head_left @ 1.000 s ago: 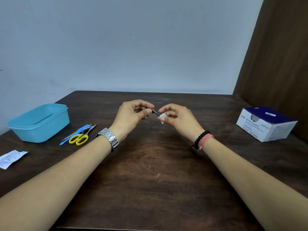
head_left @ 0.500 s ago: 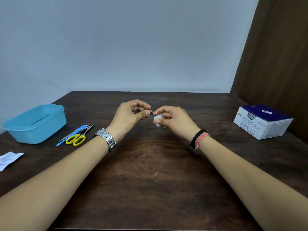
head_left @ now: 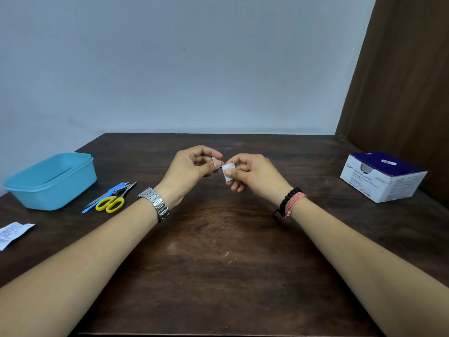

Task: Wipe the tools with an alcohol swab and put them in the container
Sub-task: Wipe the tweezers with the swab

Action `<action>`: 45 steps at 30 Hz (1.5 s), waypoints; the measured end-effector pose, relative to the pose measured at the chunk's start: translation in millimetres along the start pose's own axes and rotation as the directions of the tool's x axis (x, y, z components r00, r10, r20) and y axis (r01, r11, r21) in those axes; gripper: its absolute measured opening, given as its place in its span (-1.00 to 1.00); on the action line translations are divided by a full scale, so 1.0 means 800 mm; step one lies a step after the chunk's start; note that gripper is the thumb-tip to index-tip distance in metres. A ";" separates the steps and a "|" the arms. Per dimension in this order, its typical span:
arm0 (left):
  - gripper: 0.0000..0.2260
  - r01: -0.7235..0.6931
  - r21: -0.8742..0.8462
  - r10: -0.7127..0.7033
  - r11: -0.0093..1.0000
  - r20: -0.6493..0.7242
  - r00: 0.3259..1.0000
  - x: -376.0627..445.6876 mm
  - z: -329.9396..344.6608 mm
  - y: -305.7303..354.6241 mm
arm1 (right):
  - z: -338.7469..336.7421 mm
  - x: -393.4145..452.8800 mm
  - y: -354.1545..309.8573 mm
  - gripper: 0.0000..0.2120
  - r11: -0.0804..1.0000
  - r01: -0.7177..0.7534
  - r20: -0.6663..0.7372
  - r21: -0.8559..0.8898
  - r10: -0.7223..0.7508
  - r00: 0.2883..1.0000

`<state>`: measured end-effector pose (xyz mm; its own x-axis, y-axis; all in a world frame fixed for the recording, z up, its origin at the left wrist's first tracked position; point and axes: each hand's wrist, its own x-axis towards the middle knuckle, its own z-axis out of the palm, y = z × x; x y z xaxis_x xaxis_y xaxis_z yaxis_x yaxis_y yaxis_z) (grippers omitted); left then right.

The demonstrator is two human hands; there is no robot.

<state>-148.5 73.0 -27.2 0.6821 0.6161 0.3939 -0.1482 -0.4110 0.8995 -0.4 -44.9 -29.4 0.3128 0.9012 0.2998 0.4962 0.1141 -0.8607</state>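
- Both forearms reach out over the dark wooden table (head_left: 218,276); a metal watch (head_left: 155,203) sits on the left wrist, and a black bead bracelet (head_left: 288,198) with a pink cord band on the right.
- The left hand (head_left: 192,171) is curled, thumb and forefinger pinching a small metal tool (head_left: 215,159), most of it hidden inside the grip.
- The right hand (head_left: 252,176) meets it fingertip to fingertip, its thumb and fingers pinching a white alcohol swab (head_left: 228,171) folded against the tool's tip.
- Well left of the left fingers lie yellow scissors (head_left: 110,203), a blue-handled tool (head_left: 104,197) and other metal tools bunched together, just beside the blue container (head_left: 51,183).
- A torn wrapper (head_left: 13,233) lies at the near left edge.
- Well right of the right fingers stands the swab box (head_left: 381,177).
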 end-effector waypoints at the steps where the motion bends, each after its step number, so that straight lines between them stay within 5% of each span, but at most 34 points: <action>1: -0.89 -0.003 -0.001 0.003 1.000 0.003 1.000 0.000 0.001 0.001 | 0.000 0.000 0.000 -0.94 1.000 -0.003 -0.004 0.002 0.003 1.000; 15: -0.89 -0.007 -0.022 0.004 1.000 -0.097 0.995 0.004 -0.006 0.000 | -0.002 0.005 0.007 -0.74 0.990 -0.018 0.122 0.140 0.001 0.993; 37: -0.85 -0.065 0.019 0.065 0.998 0.010 0.998 0.000 0.004 -0.001 | 0.004 0.000 -0.001 -0.89 0.976 -0.083 0.032 0.201 0.079 0.996; 45: -0.80 0.010 0.025 -0.011 1.000 0.029 1.000 -0.002 0.012 -0.007 | 0.005 0.005 0.004 -0.91 0.983 -0.018 -0.131 0.180 0.043 0.990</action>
<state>-142.0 67.9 -34.6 0.7045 0.6006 0.3781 -0.1232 -0.4211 0.8986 -0.5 -39.4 -32.5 0.4369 0.8428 0.3142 0.3362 0.1710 -0.9261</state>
